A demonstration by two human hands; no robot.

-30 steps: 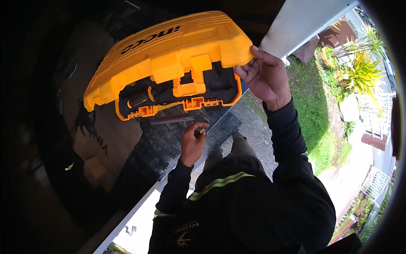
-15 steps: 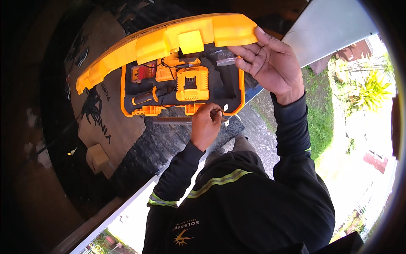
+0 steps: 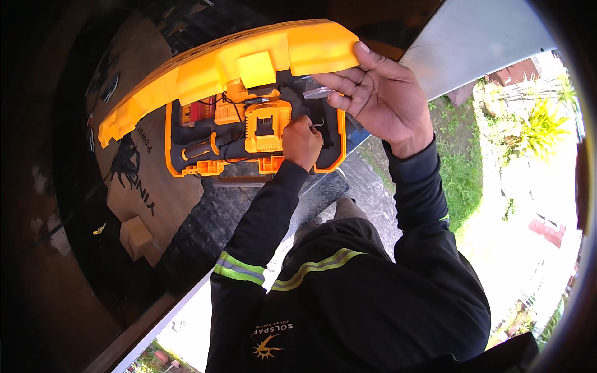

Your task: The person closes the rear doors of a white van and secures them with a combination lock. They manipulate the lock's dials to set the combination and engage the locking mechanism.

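Observation:
A yellow tool case (image 3: 342,140) with a black foam insert lies in front of me, its yellow lid (image 3: 205,68) partly raised. My right hand (image 3: 392,99) grips the lid's right corner, thumb outside and fingers tucked beneath. Down inside the case is my left hand (image 3: 303,144), fingers curled, right beside the yellow battery charger (image 3: 266,127). A small white tab shows at its fingertips; the rest of what it holds is hidden. Also in the foam sit a tool with an orange-and-black handle (image 3: 202,148), a red box (image 3: 198,110) and a clear plastic bag (image 3: 317,93).
Flattened cardboard (image 3: 161,186) covers the dark surface at left, with a small cardboard block (image 3: 135,237) on it. A pale metal panel (image 3: 466,46) slants across the upper right. Grass (image 3: 460,161) and plants lie beyond the edge on the right.
My left hand has moved from the case's front edge up into the foam next to the charger. My right hand still holds the lid. The whole view has shifted slightly.

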